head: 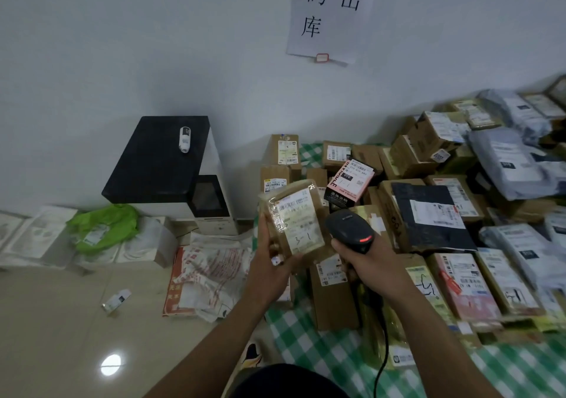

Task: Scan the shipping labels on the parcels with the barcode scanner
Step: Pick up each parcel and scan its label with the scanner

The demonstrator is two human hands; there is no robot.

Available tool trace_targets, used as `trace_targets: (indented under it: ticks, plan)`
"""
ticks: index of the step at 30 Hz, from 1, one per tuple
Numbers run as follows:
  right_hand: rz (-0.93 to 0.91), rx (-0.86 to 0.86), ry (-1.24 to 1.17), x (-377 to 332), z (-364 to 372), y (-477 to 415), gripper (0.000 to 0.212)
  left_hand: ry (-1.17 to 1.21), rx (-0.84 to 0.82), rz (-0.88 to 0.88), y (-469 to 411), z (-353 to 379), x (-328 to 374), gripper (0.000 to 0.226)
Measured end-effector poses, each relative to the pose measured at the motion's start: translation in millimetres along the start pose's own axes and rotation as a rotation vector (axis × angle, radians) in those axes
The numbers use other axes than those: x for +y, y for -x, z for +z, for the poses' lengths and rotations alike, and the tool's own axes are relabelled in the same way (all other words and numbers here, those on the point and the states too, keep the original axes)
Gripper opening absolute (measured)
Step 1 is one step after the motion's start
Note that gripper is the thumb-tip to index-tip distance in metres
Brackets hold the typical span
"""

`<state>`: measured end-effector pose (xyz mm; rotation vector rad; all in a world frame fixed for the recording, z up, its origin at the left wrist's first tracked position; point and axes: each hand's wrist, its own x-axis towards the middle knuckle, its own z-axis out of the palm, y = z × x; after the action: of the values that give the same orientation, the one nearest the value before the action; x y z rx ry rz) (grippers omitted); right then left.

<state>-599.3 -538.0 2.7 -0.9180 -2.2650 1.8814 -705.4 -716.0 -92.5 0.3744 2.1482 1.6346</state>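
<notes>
My left hand (269,263) grips a small brown parcel (291,217) from below and holds it upright in the air, its white shipping label (298,217) facing me. Just right of it, my right hand (361,259) grips the handle of a black barcode scanner (349,227). The scanner's head sits beside the parcel's right edge with a red light showing on it. Its black cable (382,348) hangs down toward me.
Many labelled cardboard boxes (333,290) and grey mailer bags (514,158) cover a green checked cloth (321,354) on the right. A black-topped white machine (171,168) stands by the wall at left. A green bag (101,226), white packets and a small box (116,301) lie on the floor.
</notes>
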Motion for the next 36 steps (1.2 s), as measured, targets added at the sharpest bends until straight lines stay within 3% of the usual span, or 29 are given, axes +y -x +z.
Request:
trace_targets:
  ticks: [4,13,36]
  plan:
    - [-0.006,-0.066,0.055,-6.9,5.1,-1.9,0.025,-0.065,0.041,0.083,-19.8,-8.5,6.7,0.113]
    - [0.02,-0.176,0.137,-16.0,11.4,-3.1,0.017,-0.057,0.112,0.075,-44.8,-10.6,4.6,0.109]
    - [0.059,-0.206,0.178,-11.1,14.8,-10.2,0.025,-0.088,0.123,0.1,-40.1,-15.6,-0.3,0.105]
